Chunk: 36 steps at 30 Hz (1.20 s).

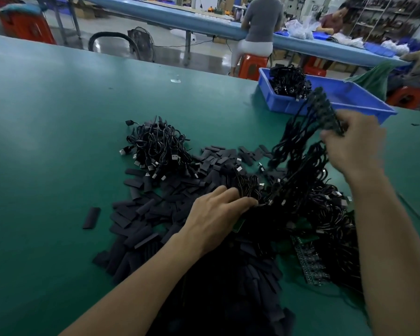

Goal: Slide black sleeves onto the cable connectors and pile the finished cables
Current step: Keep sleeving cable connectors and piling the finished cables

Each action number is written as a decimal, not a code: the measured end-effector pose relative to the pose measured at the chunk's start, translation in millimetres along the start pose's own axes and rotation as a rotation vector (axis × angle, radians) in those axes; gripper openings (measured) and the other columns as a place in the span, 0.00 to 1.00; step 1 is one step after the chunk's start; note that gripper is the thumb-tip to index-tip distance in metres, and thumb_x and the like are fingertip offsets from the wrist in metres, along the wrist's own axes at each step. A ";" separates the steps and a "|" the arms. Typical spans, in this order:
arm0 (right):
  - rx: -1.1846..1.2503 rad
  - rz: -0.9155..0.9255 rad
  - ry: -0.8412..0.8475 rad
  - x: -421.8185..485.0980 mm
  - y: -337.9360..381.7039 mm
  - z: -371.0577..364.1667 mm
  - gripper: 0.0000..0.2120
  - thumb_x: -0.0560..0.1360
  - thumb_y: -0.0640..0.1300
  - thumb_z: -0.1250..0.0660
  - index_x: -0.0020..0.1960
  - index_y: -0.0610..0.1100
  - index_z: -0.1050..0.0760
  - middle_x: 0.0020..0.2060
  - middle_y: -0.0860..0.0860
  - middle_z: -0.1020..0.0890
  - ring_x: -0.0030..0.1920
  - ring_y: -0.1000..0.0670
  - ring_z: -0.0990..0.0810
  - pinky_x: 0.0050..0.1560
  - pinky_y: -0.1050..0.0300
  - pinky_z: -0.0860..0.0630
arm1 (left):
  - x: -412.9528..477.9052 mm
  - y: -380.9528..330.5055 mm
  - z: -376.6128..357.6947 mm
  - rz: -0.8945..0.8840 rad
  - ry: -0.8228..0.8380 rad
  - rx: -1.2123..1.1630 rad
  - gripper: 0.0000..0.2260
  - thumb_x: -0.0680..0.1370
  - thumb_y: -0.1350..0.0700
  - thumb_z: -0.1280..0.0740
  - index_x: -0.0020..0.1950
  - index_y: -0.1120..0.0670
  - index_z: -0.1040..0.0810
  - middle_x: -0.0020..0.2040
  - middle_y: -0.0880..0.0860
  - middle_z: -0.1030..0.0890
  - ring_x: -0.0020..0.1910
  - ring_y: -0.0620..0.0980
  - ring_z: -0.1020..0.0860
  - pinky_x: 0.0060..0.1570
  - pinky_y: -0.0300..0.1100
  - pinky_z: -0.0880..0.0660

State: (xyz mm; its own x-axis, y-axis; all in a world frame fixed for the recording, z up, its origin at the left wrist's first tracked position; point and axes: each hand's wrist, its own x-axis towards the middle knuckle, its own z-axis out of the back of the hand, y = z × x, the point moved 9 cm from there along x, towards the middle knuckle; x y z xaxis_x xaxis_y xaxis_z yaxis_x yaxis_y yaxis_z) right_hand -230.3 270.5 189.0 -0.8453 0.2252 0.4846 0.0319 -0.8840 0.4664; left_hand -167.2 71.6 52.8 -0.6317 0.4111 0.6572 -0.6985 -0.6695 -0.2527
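Counter [46, 122]: green mat, view from my head looking down. My right hand [352, 146], raised at about 2 o'clock, has its fingers curled round the upper end of a cable bundle [298, 151]. The bundle hangs in black loops from the hand down to the heap below, and the hand is motion-blurred. My left hand [218, 212] lies palm down near centre with fairly straight fingers, pressing on the tangle of cables [301, 202] at its 3 o'clock. I cannot tell whether the fingertips pinch anything. Black sleeves [155, 214], flat and short, are strewn in a broad drift from 12 o'clock of the left hand round to 7 o'clock, thickest near my forearm. A lone sleeve [92, 217] lies apart at 9 o'clock. At 11 o'clock a separate cable pile [155, 149] sits on the counter with metal plug ends showing along its near edge, touching the far fringe of the sleeves. A circuit-board strip [308, 260] lies partly under the tangle at 4 o'clock. A blue bin [349, 103] stands at 1 o'clock, behind the right hand, with more black cables [289, 81] in its far-left corner. Beyond the counter a person [262, 25] sits on a red stool [251, 65] at a long blue table [180, 18].
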 end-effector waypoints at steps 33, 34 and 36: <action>-0.056 0.219 0.670 -46.1 33.8 -110.1 0.07 0.83 0.57 0.43 0.50 0.57 0.29 0.48 0.57 0.20 0.56 0.48 0.24 0.64 0.40 0.34 | 32.6 4.5 56.9 0.131 -0.495 -0.166 0.11 0.77 0.52 0.30 0.37 0.56 0.25 0.35 0.50 0.25 0.35 0.50 0.28 0.33 0.45 0.29; -0.035 0.226 0.650 -46.2 35.4 -108.6 0.07 0.83 0.57 0.42 0.50 0.58 0.28 0.45 0.59 0.21 0.54 0.50 0.24 0.64 0.41 0.35 | 33.8 25.4 58.5 0.272 -0.503 -0.227 0.09 0.76 0.52 0.29 0.42 0.55 0.26 0.38 0.49 0.25 0.38 0.50 0.28 0.37 0.44 0.29; -0.001 0.230 0.623 -46.8 36.9 -106.5 0.07 0.83 0.56 0.42 0.50 0.57 0.26 0.42 0.61 0.21 0.51 0.53 0.24 0.62 0.42 0.35 | 37.3 59.8 45.5 0.516 -0.388 -0.439 0.11 0.75 0.52 0.26 0.49 0.53 0.27 0.45 0.48 0.25 0.44 0.50 0.26 0.43 0.44 0.26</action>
State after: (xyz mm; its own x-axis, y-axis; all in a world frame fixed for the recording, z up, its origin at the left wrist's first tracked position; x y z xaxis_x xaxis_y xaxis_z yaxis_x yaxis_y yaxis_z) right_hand -246.3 183.8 104.8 -0.9673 -0.2479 0.0527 0.2479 -0.8817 0.4014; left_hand -217.2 18.7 94.5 -0.8068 -0.1854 0.5610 -0.4684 -0.3782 -0.7985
